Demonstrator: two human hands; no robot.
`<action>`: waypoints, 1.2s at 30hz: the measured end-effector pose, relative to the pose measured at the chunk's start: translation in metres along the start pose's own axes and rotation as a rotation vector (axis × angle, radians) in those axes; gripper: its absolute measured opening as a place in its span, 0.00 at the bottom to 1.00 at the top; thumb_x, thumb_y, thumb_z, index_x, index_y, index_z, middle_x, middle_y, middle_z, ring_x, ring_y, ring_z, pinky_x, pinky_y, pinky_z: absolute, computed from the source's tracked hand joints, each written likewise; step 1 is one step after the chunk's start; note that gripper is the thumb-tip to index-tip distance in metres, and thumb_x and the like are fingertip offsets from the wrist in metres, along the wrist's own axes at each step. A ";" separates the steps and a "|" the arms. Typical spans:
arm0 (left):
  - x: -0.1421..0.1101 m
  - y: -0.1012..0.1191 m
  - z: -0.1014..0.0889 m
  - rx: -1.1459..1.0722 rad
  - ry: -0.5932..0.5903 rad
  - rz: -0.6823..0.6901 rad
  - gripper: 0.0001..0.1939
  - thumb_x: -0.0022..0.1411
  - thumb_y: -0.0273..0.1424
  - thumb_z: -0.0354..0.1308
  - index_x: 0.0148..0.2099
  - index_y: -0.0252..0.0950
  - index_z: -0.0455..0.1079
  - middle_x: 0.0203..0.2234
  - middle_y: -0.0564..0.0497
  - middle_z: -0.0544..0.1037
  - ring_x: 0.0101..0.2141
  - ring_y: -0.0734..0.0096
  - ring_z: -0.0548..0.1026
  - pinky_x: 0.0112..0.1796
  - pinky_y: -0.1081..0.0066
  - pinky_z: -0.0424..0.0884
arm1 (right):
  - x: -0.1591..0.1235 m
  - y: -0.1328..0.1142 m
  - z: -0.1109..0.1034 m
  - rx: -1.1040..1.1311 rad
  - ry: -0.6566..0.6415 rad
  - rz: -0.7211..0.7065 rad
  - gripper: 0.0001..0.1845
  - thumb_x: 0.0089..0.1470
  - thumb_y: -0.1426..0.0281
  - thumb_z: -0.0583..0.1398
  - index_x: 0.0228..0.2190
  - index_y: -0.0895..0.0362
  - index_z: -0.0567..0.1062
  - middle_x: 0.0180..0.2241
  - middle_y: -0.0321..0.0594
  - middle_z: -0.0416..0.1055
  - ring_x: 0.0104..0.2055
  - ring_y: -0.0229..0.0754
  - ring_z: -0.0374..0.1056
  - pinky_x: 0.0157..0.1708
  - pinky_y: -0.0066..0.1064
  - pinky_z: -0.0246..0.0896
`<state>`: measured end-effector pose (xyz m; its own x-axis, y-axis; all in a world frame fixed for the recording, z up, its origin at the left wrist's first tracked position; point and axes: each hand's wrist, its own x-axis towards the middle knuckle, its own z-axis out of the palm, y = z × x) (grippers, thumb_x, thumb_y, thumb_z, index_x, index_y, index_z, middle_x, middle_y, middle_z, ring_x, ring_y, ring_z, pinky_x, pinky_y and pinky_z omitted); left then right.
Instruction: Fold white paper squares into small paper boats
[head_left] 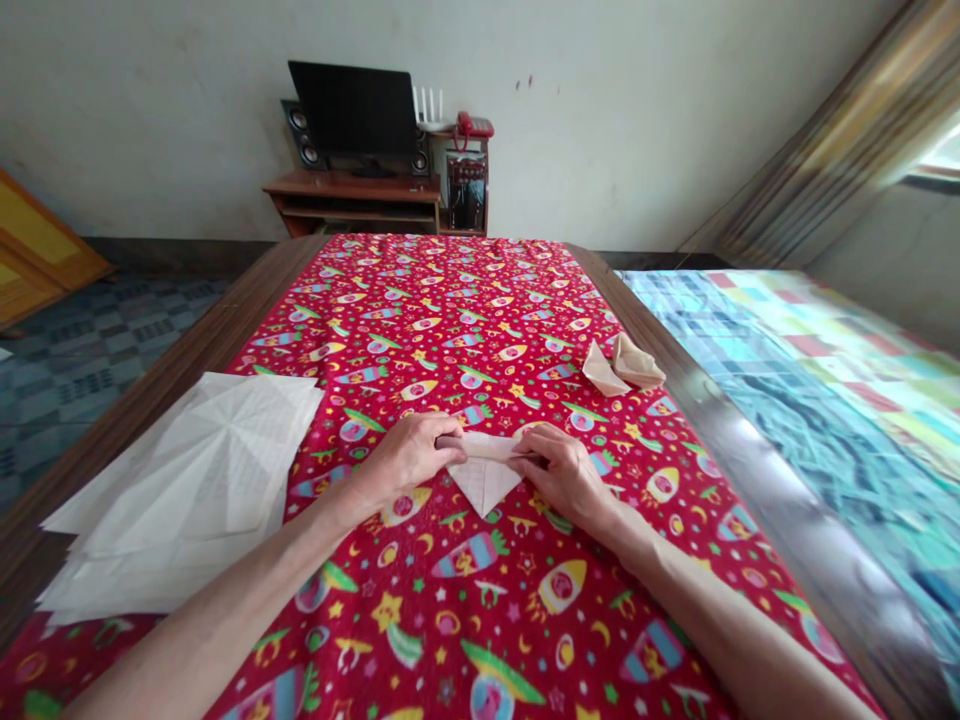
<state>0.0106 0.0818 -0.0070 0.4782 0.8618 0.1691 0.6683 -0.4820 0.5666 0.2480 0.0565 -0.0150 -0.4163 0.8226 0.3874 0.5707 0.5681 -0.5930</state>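
Between my two hands is a folded sheet of off-white paper (486,482), with a triangular point toward me and a folded band along its far edge. My left hand (420,447) pinches the left end of that band between thumb and fingers. At the right end, my right hand (561,462) grips the band the same way. The paper lies low over the red patterned cloth (465,620); whether it rests fully on it I cannot tell. Farther off to the right sit folded paper pieces (636,364), standing up in pointed shapes.
A stack of creased paper sheets (202,480) lies on the left of the table, partly behind my left forearm. Beyond the table stand a desk (360,190) with a monitor (352,110) and a red telephone (474,127). To the right is a bed (825,390).
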 end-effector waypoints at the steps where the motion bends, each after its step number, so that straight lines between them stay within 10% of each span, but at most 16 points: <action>1: -0.001 -0.001 -0.001 -0.009 -0.003 0.026 0.05 0.54 0.25 0.64 0.29 0.37 0.70 0.25 0.57 0.74 0.29 0.75 0.72 0.31 0.77 0.64 | -0.001 0.000 0.000 -0.006 0.011 -0.027 0.03 0.54 0.74 0.60 0.28 0.56 0.73 0.29 0.37 0.69 0.33 0.38 0.65 0.32 0.29 0.60; 10: -0.020 0.005 -0.012 0.258 -0.037 0.359 0.07 0.64 0.21 0.51 0.38 0.34 0.70 0.35 0.50 0.73 0.40 0.66 0.69 0.43 0.67 0.66 | -0.015 -0.004 -0.007 -0.266 -0.031 -0.282 0.11 0.61 0.76 0.52 0.36 0.58 0.74 0.33 0.43 0.69 0.35 0.41 0.61 0.31 0.31 0.60; 25: -0.052 0.033 0.002 0.513 -0.052 0.308 0.27 0.59 0.15 0.42 0.60 0.27 0.60 0.61 0.42 0.62 0.62 0.62 0.54 0.62 0.57 0.52 | -0.026 -0.019 -0.014 -0.542 -0.188 -0.351 0.16 0.61 0.76 0.48 0.46 0.62 0.72 0.49 0.51 0.70 0.50 0.51 0.64 0.45 0.45 0.64; 31: -0.048 0.057 0.016 0.379 -0.130 0.311 0.27 0.69 0.37 0.44 0.66 0.32 0.51 0.64 0.44 0.54 0.64 0.62 0.50 0.62 0.59 0.52 | -0.039 -0.024 -0.015 -0.500 -0.264 -0.287 0.27 0.62 0.66 0.51 0.61 0.63 0.58 0.61 0.52 0.56 0.64 0.52 0.49 0.60 0.50 0.51; 36: -0.049 0.051 0.020 0.384 -0.116 0.314 0.26 0.70 0.37 0.42 0.67 0.33 0.49 0.65 0.46 0.52 0.64 0.63 0.49 0.62 0.60 0.50 | -0.044 -0.025 -0.016 -0.471 -0.335 -0.206 0.31 0.63 0.63 0.51 0.63 0.59 0.51 0.64 0.48 0.50 0.66 0.50 0.44 0.62 0.51 0.48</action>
<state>0.0327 0.0118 -0.0031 0.7351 0.6536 0.1802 0.6333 -0.7568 0.1617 0.2635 0.0063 -0.0057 -0.7076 0.6851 0.1730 0.6743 0.7279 -0.1244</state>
